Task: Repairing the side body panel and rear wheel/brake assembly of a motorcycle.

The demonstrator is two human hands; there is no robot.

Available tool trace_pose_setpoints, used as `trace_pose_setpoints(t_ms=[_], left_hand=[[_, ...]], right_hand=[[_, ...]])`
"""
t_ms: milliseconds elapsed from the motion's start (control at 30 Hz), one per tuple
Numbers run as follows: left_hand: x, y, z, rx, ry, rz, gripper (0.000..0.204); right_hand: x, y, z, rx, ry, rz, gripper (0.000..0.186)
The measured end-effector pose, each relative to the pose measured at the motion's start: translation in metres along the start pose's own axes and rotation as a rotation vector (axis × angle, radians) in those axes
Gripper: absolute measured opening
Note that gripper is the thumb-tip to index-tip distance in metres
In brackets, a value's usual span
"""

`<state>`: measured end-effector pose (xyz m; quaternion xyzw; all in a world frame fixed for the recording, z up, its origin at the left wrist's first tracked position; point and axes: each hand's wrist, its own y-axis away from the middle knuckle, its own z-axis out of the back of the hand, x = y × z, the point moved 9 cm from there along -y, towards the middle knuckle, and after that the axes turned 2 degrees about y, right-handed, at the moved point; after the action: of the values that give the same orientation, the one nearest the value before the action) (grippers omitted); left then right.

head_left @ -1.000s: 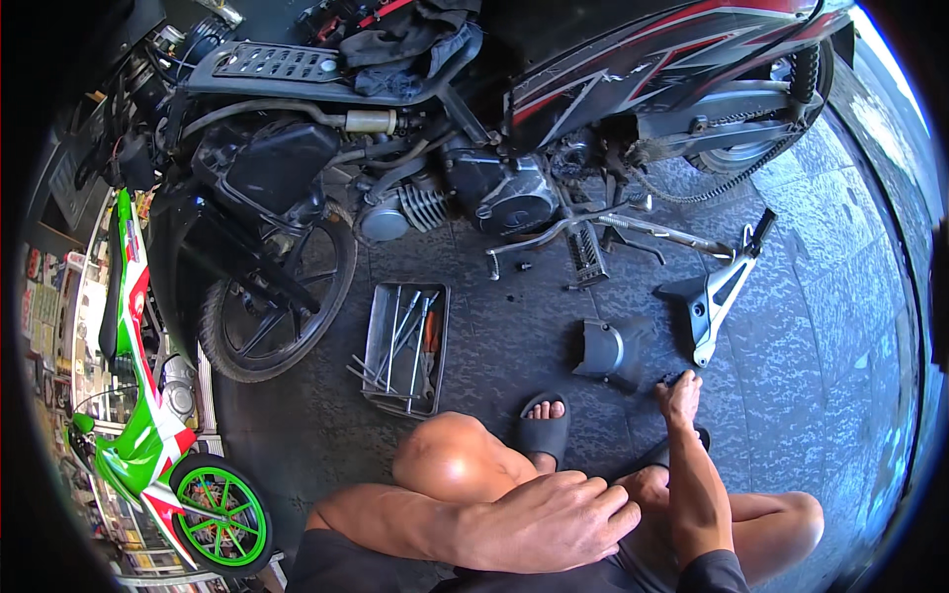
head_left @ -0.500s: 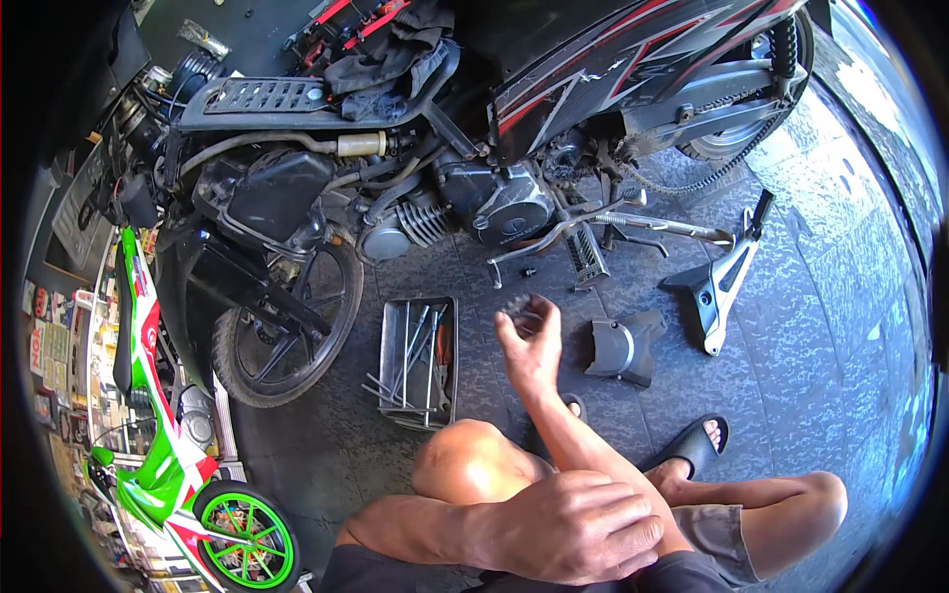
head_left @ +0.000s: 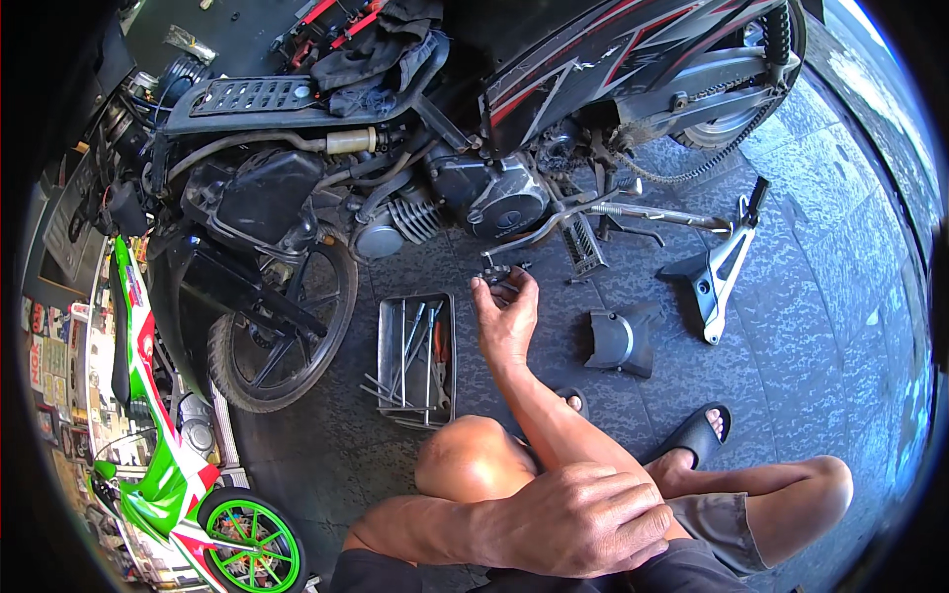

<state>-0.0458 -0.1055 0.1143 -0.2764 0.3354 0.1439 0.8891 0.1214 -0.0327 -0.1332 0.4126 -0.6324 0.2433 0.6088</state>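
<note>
Right hand (head_left: 508, 316) pinches a small dark part (head_left: 495, 274) near a motorcycle engine (head_left: 494, 193); left hand (head_left: 593, 519) is curled, whether holding anything unclear.

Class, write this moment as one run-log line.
right hand: holding small dark part | left hand: curled, palm hidden | tool tray: left of right hand | black-and-red motorcycle: beyond both hands

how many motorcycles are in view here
2: the black motorcycle across the top, in front of the person, and the green motorcycle along the left side. Others may be hidden.
</note>
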Motion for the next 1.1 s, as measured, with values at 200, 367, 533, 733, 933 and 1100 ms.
trace_pose_setpoints(t_ms=[200, 367, 533, 733, 933, 1100], left_hand=[[0.001, -0.001, -0.007, 0.038, 0.000, 0.018, 0.019], [0.005, 0.001, -0.019, 0.078, 0.022, 0.060, 0.019], [0.006, -0.001, -0.021, 0.099, 0.034, 0.074, 0.019], [0.008, -0.004, -0.024, 0.086, 0.028, 0.035, 0.022], [0.012, 0.003, -0.017, 0.093, 0.002, 0.088, 0.021], [0.020, 0.005, 0.002, 0.101, -0.067, 0.120, 0.022]], right_hand=[[-0.001, 0.001, -0.001, -0.004, -0.047, -0.078, 0.058], [-0.020, 0.000, 0.001, 0.005, 0.028, -0.174, 0.064], [-0.011, 0.001, 0.001, 0.025, 0.010, -0.204, 0.066], [-0.013, -0.004, 0.006, 0.023, 0.052, -0.200, 0.067], [-0.028, 0.008, 0.043, 0.079, 0.079, -0.190, 0.064], [-0.082, -0.028, 0.156, -0.068, 0.413, -0.168, 0.059]])
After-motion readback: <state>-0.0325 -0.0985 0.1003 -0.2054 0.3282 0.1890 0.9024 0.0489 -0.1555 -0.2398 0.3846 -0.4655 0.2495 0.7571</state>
